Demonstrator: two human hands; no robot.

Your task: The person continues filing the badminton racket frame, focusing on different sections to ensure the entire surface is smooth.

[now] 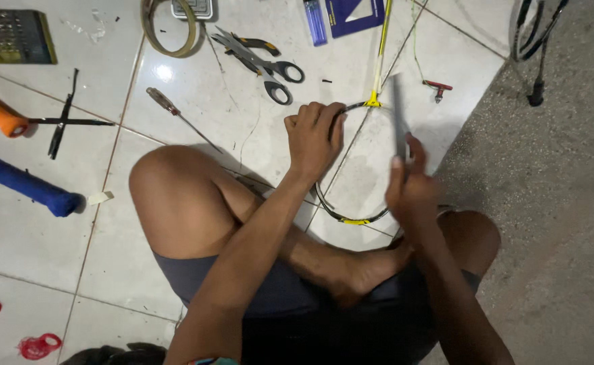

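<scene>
Gripping the top of the racket frame (351, 203) near its yellow throat, the left hand (314, 138) is closed over the rim, while the right hand (412, 189) pinches a thin grey strip (398, 115) upright just beside the frame's far edge. The frame lies on the tiled floor (175, 88) against the person's shin, unstrung. It looks light, stiff and thin-walled, likely easy to warp; holding near the throat seems safest. Scissors (277, 71) and pliers (246, 47) lie beyond the left hand.

Glossy white floor tiles (175, 74) are reflecting overhead light, meeting a rough grey concrete strip (554, 203) on the right.
</scene>
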